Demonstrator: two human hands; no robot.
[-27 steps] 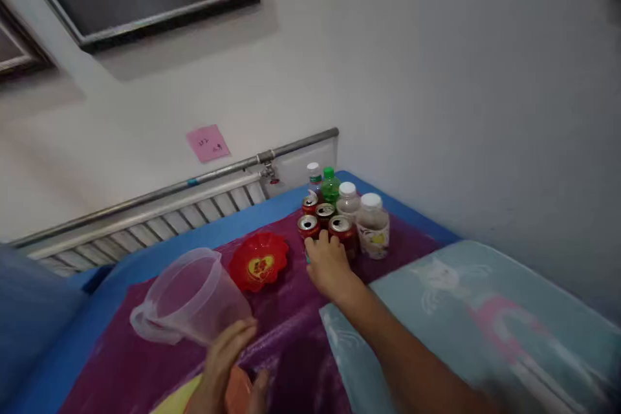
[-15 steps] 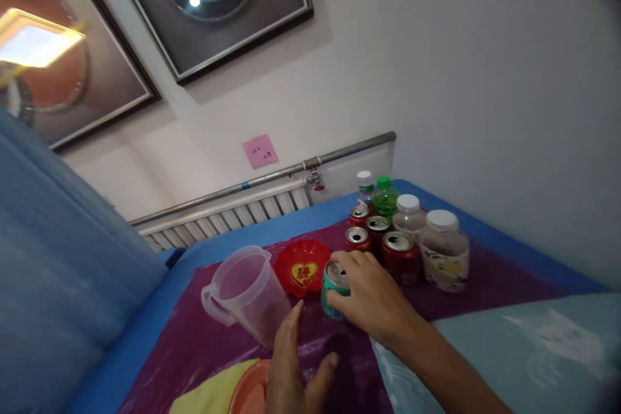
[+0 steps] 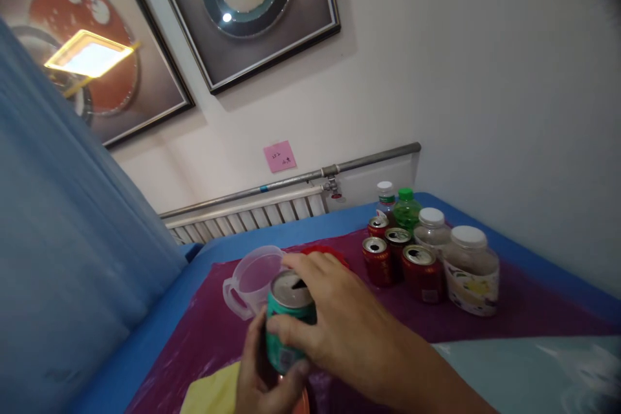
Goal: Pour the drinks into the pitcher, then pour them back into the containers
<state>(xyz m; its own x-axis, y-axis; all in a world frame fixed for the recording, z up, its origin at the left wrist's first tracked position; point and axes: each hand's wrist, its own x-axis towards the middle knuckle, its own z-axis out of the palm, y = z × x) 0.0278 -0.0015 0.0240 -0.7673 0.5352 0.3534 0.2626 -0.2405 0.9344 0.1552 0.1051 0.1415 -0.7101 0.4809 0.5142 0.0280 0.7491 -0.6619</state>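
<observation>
A teal drink can with an opened top is held upright between my two hands. My right hand grips its upper part from the right, thumb across the front. Around the lower left of the can curl the fingers of my left hand, its thumb at the base. Behind the can stands a clear plastic jug, partly covered by it. A red scalloped dish is mostly hidden by my right hand. Below lie a yellow cloth and an orange dish, largely covered by my left hand.
Several red cans stand at the right, with a green-capped bottle, a white-capped bottle and two white-lidded jars. Purple sheeting covers the blue table. A curtain hangs left; a radiator lines the wall.
The teal can has been lifted off the purple sheet and brought left and nearer by my right hand. My left hand, open before, has closed around its lower part. The view has shifted slightly.
</observation>
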